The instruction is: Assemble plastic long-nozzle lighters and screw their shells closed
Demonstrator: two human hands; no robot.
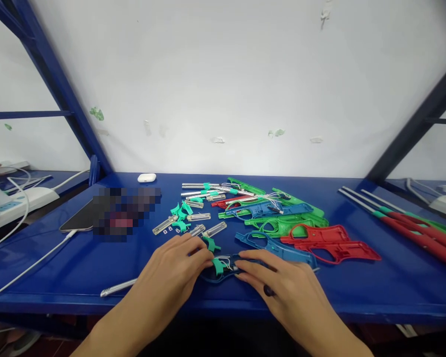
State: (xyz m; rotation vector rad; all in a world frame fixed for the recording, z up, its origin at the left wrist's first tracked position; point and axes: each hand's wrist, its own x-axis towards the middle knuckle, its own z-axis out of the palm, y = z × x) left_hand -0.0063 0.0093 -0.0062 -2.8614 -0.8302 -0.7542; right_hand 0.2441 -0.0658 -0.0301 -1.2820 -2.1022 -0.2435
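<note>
On glossy blue tabletop, both hands pinching hollow blue shell, curved teal piece, thin white wires.

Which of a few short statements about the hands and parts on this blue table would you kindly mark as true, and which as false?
1. The left hand and right hand are both at one blue casing. True.
2. The two large red casings lie left of the left hand. False: the red casings lie on the right, beyond the right hand.
3. A teal piece shows between the hands. True.
4. The phone has no cable attached. False: a white cable is plugged into the phone.
5. A small white case lies near the far edge of the table. True.
</note>
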